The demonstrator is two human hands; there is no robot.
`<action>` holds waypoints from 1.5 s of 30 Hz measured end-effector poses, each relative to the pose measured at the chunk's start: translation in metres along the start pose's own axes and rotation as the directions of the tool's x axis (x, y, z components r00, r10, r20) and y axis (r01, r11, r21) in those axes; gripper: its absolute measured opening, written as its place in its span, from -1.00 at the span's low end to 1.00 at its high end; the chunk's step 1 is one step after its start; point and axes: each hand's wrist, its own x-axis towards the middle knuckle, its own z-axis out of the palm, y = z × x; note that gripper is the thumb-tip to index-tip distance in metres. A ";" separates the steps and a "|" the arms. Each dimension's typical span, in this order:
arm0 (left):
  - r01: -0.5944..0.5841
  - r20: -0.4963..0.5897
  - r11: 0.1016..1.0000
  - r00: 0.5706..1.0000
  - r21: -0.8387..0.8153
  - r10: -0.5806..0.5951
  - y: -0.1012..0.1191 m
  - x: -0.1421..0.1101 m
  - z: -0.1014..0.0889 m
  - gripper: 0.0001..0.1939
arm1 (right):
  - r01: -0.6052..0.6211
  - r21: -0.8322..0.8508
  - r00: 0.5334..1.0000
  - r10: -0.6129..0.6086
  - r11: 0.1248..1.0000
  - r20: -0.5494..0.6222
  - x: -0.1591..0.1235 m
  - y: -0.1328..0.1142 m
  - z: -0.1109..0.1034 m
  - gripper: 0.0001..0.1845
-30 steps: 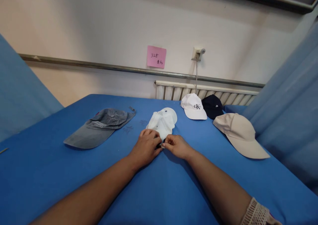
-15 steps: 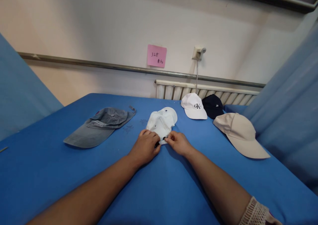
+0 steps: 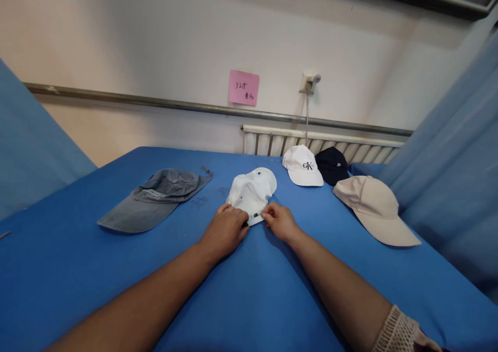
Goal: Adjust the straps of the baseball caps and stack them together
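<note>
A pale, nearly white baseball cap (image 3: 251, 192) lies in the middle of the blue-covered table (image 3: 233, 290), its brim pointing away from me to the right. Its back edge with the strap faces me. My left hand (image 3: 226, 226) is closed on the left part of that back edge, and its fingertips are partly hidden. With thumb and forefinger, my right hand (image 3: 280, 220) pinches the right end of the strap. A short stretch of strap shows between the two hands, with a small dark gap above it.
At left lies a grey cap (image 3: 155, 199). Toward the back right stand a white cap with black letters (image 3: 303, 165), a navy cap (image 3: 331, 165) and a beige cap (image 3: 375, 201). Behind them are a radiator (image 3: 272, 142) and a metal rail (image 3: 175, 106). Blue curtains hang either side.
My right hand has shifted slightly to the right along the strap, so more of it shows between my hands. The other caps stay put; the view has shifted slightly.
</note>
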 end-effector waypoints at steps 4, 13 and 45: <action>0.018 -0.008 0.999 1.000 0.033 -0.018 0.000 -0.001 -0.001 -0.91 | -0.049 0.060 0.997 0.052 0.997 -0.059 0.003 0.005 0.001 -0.97; 0.080 -0.039 0.997 0.996 -0.017 -0.081 -0.002 -0.001 0.000 -0.89 | -0.151 0.063 0.983 0.156 0.987 -0.095 0.006 0.007 0.000 -0.94; 0.116 -0.035 0.991 0.992 -0.059 -0.119 -0.003 -0.001 -0.002 -0.80 | -0.219 0.265 0.974 0.227 0.939 0.001 -0.004 -0.014 0.003 -0.74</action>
